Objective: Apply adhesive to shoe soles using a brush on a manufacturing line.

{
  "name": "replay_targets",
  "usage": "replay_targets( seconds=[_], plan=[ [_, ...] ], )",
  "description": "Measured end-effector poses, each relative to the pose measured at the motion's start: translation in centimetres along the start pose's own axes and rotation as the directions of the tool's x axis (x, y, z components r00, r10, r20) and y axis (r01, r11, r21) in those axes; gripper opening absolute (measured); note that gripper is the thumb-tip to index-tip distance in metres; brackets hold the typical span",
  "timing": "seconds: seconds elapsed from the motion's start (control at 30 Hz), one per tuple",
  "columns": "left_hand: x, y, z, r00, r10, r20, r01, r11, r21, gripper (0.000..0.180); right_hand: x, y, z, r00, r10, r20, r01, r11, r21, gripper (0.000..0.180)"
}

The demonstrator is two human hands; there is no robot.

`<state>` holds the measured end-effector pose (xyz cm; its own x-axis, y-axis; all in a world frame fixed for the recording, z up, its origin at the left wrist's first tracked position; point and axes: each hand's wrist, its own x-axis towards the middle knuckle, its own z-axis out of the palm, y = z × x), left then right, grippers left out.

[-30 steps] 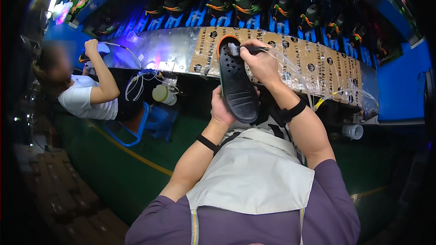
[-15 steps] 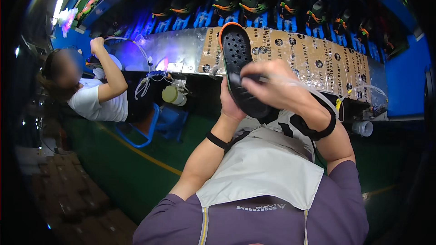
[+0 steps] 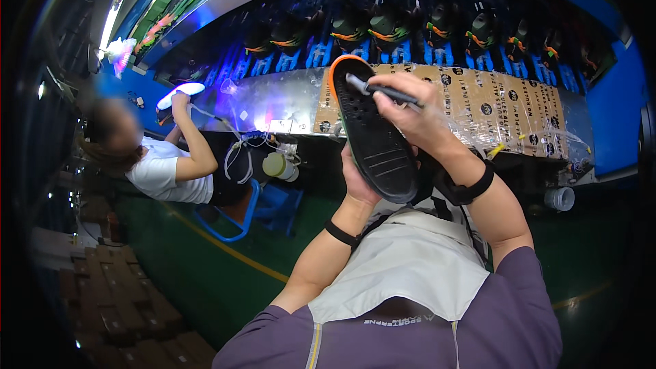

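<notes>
left hand [image 3: 359, 181] clamped under black shoe sole [image 3: 372, 133] | right hand [image 3: 417, 113] gripping brush [image 3: 383, 92] on sole

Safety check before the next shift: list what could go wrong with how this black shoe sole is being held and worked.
1. The left hand props the black rubber shoe sole with an orange rim from behind in mid-air, so it may slip or twist under pressure.
2. The right hand works a thin dark brush-like tool near the sole's toe; a slip could smear past the edge.
</notes>
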<state>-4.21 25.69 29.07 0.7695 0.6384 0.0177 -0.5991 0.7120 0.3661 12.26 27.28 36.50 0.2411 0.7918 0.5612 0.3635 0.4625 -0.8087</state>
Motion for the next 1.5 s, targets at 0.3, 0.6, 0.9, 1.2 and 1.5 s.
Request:
replay_targets(
  seconds=[0.3,0.6,0.9,1.2,1.5],
  plan=[
    [0.3,0.9,-2.1,0.981,0.196,0.002,-0.196,0.979,-0.064,0.064,-0.5,-1.3,0.0,0.962,-0.227,0.153,0.247,0.960,-0.129,0.027],
    [0.6,2.3,-1.7,0.977,0.213,0.013,-0.202,0.944,-0.262,0.073,-1.1,-2.2,-0.1,0.924,-0.264,0.278,0.301,0.949,-0.097,0.028],
    [0.7,4.6,-2.3,0.947,0.322,-0.014,-0.323,0.944,-0.063,0.079,-1.1,-3.9,-1.1,0.799,-0.296,0.523,0.426,0.893,-0.147,0.028],
    [1.8,6.9,0.6,0.973,0.221,0.059,-0.218,0.975,-0.047,0.105,-0.8,-4.2,-2.3,0.771,-0.268,0.577,0.359,0.932,-0.046,0.030],
    [2.7,10.0,1.7,0.971,0.153,0.183,-0.169,0.983,0.070,0.104,-0.4,-5.3,-3.8,0.687,-0.274,0.673,0.329,0.943,0.049,0.036]
  ],
)
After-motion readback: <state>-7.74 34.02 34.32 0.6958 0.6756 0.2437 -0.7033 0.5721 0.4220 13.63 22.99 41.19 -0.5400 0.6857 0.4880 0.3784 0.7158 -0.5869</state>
